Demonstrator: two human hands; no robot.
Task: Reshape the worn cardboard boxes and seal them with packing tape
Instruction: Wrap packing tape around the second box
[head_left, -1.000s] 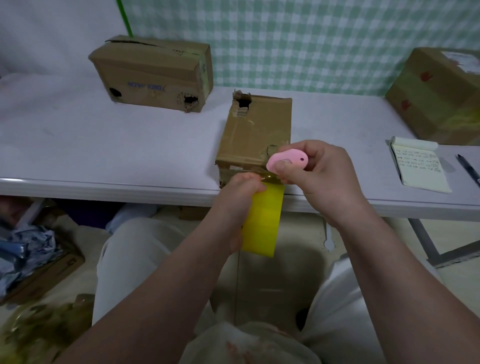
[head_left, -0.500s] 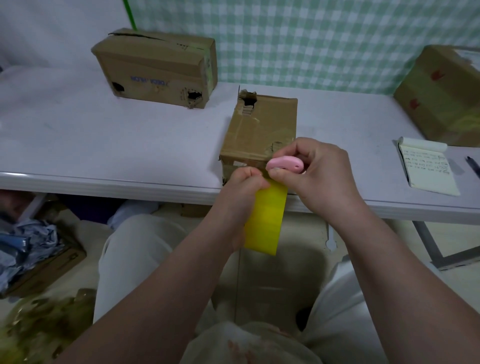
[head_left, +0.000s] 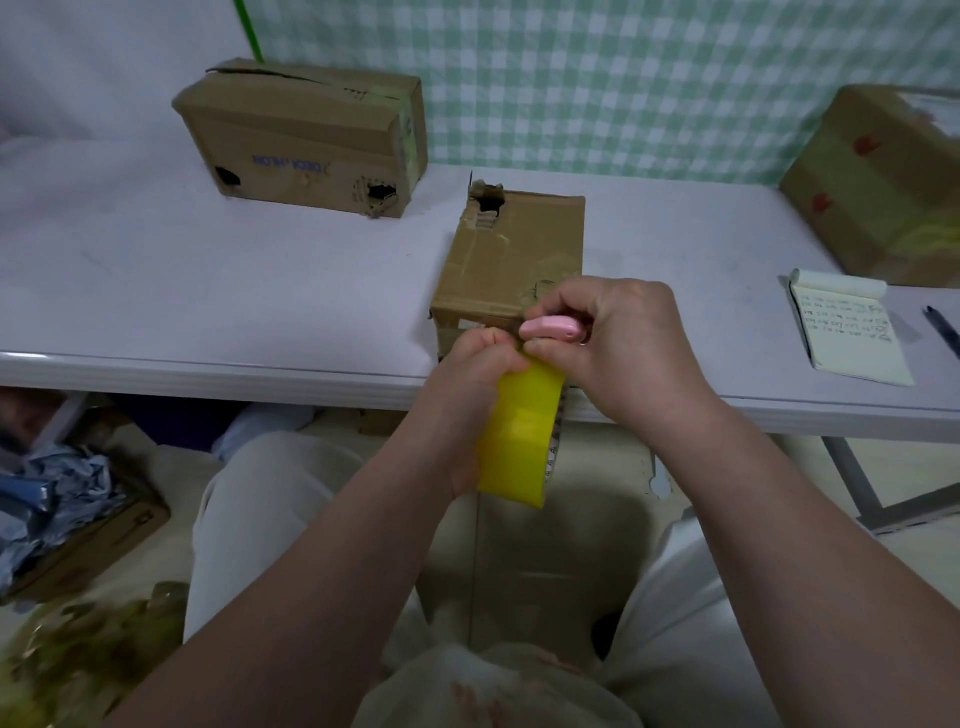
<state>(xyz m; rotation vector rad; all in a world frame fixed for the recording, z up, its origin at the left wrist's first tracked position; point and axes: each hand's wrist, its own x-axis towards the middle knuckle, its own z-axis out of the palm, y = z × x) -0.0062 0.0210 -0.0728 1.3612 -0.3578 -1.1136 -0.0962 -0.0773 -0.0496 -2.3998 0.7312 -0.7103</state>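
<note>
Two hands meet at the near edge of the white table (head_left: 208, 312), right in front of a small brown box (head_left: 511, 260). The left hand (head_left: 467, 405) is wrapped tight around a yellow roll of tape (head_left: 519, 441), which hangs below the table edge. The right hand (head_left: 618, 343) is curled, and its fingers pinch a little pink cutter (head_left: 550, 328) just above the top of the roll. The two hands touch each other there.

The small brown box sits on the table at 12 o'clock from the hands. It has a torn hole in its far top corner and looks creased. A bigger brown box (head_left: 306, 140) lies at 10 o'clock, well apart, with two holes in its front side and a split along the top. A third box (head_left: 878, 192) stands at 2 o'clock by the green checked wall; it is partly cut off by the edge of the view.

A notepad (head_left: 852, 332) with writing lies at 3 o'clock, and a pen (head_left: 943, 332) lies just beside it.
</note>
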